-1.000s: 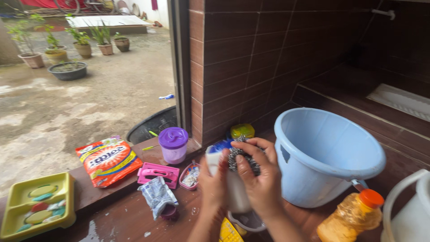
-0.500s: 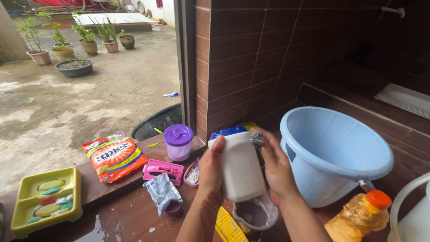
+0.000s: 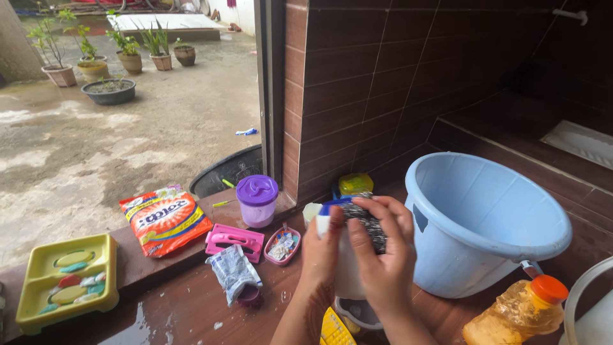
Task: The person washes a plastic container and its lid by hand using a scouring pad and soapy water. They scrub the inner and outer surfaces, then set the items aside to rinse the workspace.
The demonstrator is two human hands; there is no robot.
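Note:
My left hand [image 3: 321,255] grips a white plastic jar with a blue lid [image 3: 338,252], held upright over the wet brown floor. My right hand [image 3: 383,255] presses a grey steel-wool scrubber [image 3: 367,223] against the jar's upper side, fingers curled over it. Below the hands lies a small white bowl [image 3: 357,314], partly hidden, with a yellow brush [image 3: 335,329] beside it.
A light blue bucket [image 3: 485,223] stands right of my hands, an orange-capped bottle [image 3: 520,310] in front of it. On the ledge to the left are a purple-lidded jar [image 3: 257,201], a pink holder [image 3: 234,241], a detergent packet [image 3: 165,219] and a yellow soap tray [image 3: 67,283]. Brown tiled wall behind; potted plants [image 3: 108,51] stand outside.
The jar has turned upright from a tilted pose showing its base. My right hand has shifted the scrubber from behind the jar to its upper front.

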